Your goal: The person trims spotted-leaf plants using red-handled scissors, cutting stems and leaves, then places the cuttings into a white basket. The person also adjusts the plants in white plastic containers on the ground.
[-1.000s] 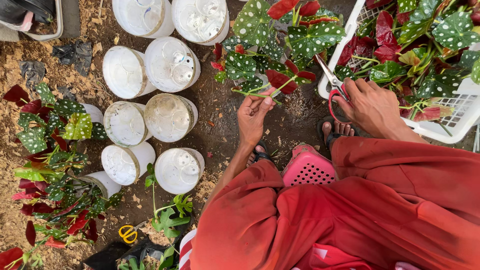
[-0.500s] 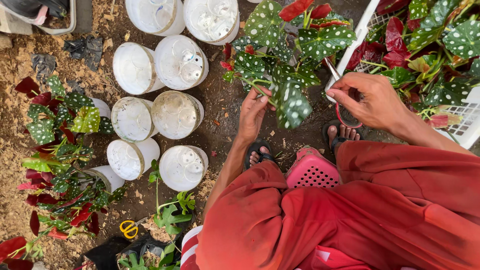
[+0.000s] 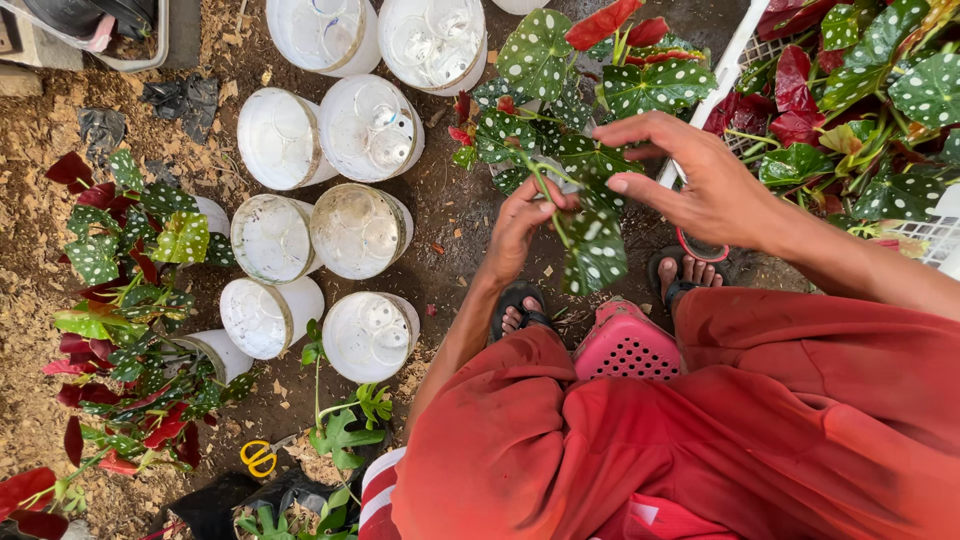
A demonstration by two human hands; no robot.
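Both hands (image 3: 520, 225) (image 3: 700, 180) on spotted cutting (image 3: 590, 235) (leafy)

Soft, even daylight, no harsh shadows anywhere. Mild glare on the white pots (image 3: 360, 230) left of the left hand (image 3: 520, 225). Pretty sharp around both hands, slightly stretched and softer out toward the corners. Wide-angle bend at edges.

We are seeing dark green leaves (image 3: 595, 235) dotted white with red undersides, white pots (image 3: 365, 230), a pink perforated stool (image 3: 627, 345), yellow-handled scissors (image 3: 260, 457) and orange-red trousers (image 3: 700, 440).
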